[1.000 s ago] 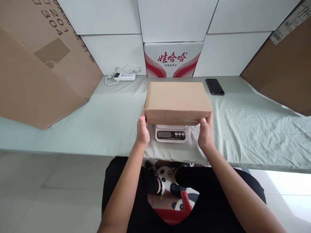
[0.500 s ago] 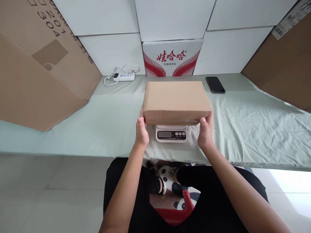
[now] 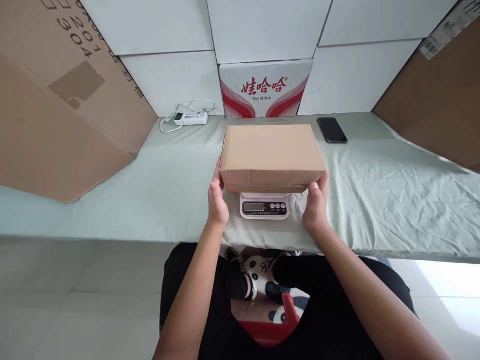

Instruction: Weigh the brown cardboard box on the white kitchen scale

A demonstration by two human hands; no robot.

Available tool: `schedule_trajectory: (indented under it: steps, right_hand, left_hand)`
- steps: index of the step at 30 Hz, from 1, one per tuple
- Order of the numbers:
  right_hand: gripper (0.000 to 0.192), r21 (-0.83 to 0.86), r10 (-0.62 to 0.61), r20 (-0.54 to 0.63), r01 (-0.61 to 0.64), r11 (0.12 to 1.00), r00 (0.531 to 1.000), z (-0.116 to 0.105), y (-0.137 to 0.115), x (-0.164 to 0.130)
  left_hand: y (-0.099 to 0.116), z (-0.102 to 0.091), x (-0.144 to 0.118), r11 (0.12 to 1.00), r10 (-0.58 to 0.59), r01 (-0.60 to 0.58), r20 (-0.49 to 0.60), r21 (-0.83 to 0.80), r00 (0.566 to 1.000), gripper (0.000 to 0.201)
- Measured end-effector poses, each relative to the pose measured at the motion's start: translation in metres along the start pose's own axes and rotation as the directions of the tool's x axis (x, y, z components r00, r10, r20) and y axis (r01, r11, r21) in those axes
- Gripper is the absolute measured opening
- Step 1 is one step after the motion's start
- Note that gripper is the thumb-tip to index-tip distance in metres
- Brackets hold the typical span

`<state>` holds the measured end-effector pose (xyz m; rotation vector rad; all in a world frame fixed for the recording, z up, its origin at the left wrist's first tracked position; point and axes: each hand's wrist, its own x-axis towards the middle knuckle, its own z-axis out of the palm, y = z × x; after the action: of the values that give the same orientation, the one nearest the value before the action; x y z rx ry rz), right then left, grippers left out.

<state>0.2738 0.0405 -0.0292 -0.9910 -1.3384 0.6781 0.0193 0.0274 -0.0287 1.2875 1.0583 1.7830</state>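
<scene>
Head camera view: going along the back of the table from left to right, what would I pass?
Big brown cardboard sheet → white power strip with cable → red-and-white printed carton → black phone → brown cardboard panel.

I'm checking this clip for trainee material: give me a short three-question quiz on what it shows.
1. True or false: the cardboard box sits over the scale.
2. Which hand is at the box's left end?
A. left hand
B. right hand
3. What lies on the table, right of the box?

Key: 1 true; 2 A; 3 the black phone.
</scene>
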Motion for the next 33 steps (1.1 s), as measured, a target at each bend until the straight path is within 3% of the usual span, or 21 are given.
schedule_trajectory:
  steps: [10,33]
  right_hand:
    - [0.062,0.009,-0.006,-0.004,0.006,1.0,1.0,0.0021,0.0023,-0.0023]
    - [0.062,-0.038,0.033,-0.045,-0.035,0.999,0.998,0.0029,-0.0046,-0.0018]
  left_hand:
    - [0.0011,0.0008,-0.0007,1.0,-0.002,0.002,0.008,-0.002,1.0,0.097]
    - [-0.0014,0.0002,-0.0062,0.999,0.027,-0.028,0.031,0.024,0.999,0.091]
